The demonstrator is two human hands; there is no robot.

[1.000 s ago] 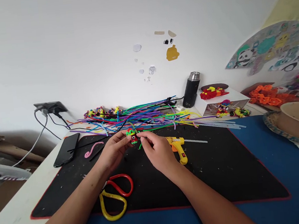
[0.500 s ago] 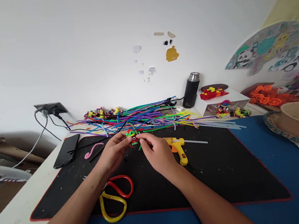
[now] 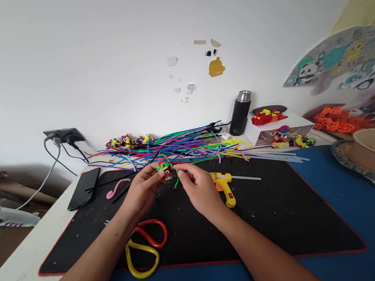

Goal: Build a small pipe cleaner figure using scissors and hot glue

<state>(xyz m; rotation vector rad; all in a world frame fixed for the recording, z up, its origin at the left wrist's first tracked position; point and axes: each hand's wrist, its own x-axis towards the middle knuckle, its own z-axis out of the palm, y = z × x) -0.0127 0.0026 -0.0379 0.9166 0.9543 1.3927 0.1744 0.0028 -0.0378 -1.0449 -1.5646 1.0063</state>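
Note:
A small red and green pipe-cleaner figure (image 3: 167,172) with a round eye is pinched in my left hand (image 3: 145,182), above the black mat. Just right of it, my right hand (image 3: 195,181) has its thumb and index finger pressed together by a short green stem (image 3: 177,182). Whether those fingertips grip the stem or something smaller is hard to make out. A yellow glue gun (image 3: 225,187) lies on the mat beyond my right hand. Scissors (image 3: 144,248) with red and yellow handles rest under my left forearm.
Loose coloured pipe cleaners (image 3: 175,148) lie along the wall. A black flask (image 3: 240,113) and a white box (image 3: 279,125) stand at the back right. A phone (image 3: 84,189) and a pink curled stem (image 3: 114,189) are at the left.
My right fingertips have moved slightly right, away from the figure, and more of the green stem shows between the hands. My left hand still holds the figure.

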